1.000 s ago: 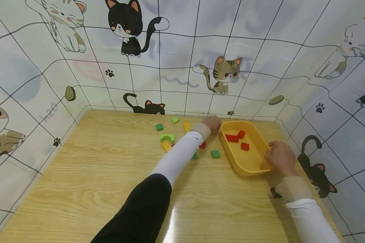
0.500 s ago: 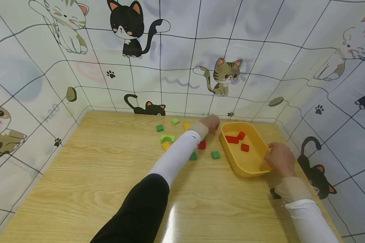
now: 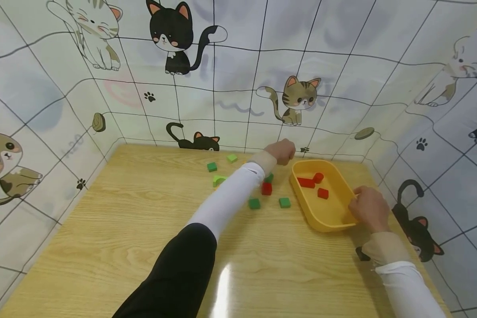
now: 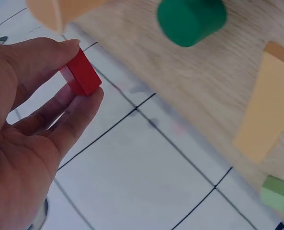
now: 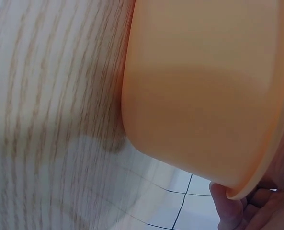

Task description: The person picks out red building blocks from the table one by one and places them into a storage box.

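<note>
Raises the left hand slightly toward the far edge of the tabletop, compared with the earlier frame, pinching a red block between thumb and fingertips. Grips the yellow tray by its rim with the right hand, close to the tabletop's right edge, with three red pieces inside. Could drop the block near the far edge through a slipping fingertip hold; could tip the tray by pressing down on that rim.
</note>
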Demonstrator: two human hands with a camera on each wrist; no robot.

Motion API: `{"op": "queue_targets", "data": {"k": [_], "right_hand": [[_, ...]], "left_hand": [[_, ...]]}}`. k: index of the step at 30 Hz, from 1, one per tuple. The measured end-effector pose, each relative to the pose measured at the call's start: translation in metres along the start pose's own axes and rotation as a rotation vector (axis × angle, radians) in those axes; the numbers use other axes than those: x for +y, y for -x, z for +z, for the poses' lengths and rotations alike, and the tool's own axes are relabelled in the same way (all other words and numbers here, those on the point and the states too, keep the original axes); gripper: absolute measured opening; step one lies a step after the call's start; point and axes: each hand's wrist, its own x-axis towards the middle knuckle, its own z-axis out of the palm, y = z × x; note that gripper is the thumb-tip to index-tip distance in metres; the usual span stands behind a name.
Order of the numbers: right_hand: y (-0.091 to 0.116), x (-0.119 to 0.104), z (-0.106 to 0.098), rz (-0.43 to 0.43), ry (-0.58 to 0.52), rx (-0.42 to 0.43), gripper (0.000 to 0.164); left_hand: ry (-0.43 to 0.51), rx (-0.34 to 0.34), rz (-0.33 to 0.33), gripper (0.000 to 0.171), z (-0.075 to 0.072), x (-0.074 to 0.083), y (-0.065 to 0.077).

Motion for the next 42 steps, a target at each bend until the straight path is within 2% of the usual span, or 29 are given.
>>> {"op": "queue_targets", "data": {"k": [3, 9, 17, 22, 25, 29, 32, 37, 42], "right_hand": [[0.000, 0.000, 0.000, 0.002, -0.001, -0.001, 0.042], [0.000, 0.002, -0.001, -0.011, 0.002, 0.005, 0.042], [0.001, 0.001, 0.000, -0.010, -0.001, 0.014, 0.040], [0.001, 0.001, -0.001, -0.003, -0.006, 0.004, 0.041], [0.001, 0.001, -0.001, -0.001, -0.011, 0.003, 0.041], [0.001, 0.002, -0.001, 0.009, -0.020, -0.001, 0.041], [0.000, 0.002, -0.002, 0.019, -0.024, -0.003, 0.041], [-0.001, 0.003, -0.001, 0.017, -0.025, 0.001, 0.041], [0.000, 0.004, -0.001, -0.017, -0.041, 0.039, 0.040]], "left_hand": [[-0.014, 0.017, 0.022, 0.017, -0.008, 0.007, 0.006], [-0.054, 0.038, 0.097, 0.023, -0.022, 0.023, 0.011], [0.006, 0.008, 0.098, 0.022, -0.035, 0.056, 0.019], [0.003, 0.002, 0.159, 0.027, -0.038, 0.076, 0.019], [0.004, -0.008, 0.189, 0.026, -0.038, 0.087, 0.017], [0.020, -0.046, 0.179, 0.026, -0.035, 0.104, 0.012], [0.007, -0.081, 0.168, 0.027, -0.032, 0.118, 0.009], [-0.038, -0.130, 0.187, 0.027, -0.022, 0.139, 0.006], [-0.151, -0.135, 0.278, 0.019, -0.010, 0.153, 0.002]]}}
